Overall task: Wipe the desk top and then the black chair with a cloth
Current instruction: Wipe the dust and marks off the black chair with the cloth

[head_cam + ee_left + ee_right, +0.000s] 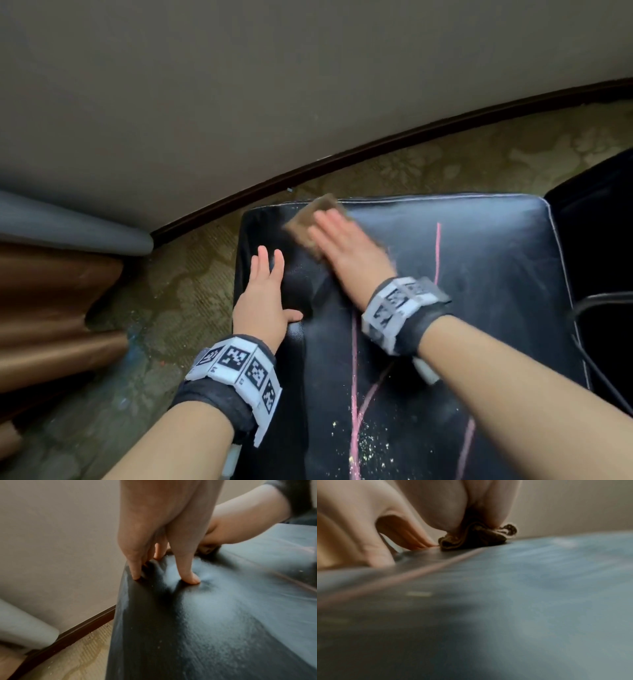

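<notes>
1. The right hand lies flat, fingers straight and together, pressing a brown cloth onto the seat of the black chair; the hand is blurred.
2. The cloth sits bunched under those fingertips, near the seat's far edge, with one corner poking out beyond the hand.
3. The left hand rests beside the right, fingers spread and straight, tips denting the seat cushion by its left edge. It holds nothing.
4. Pink chalk lines and pale crumbs mark the seat behind both wrists, nearer the person.
5. Patterned carpet lies left of the left hand.
</notes>
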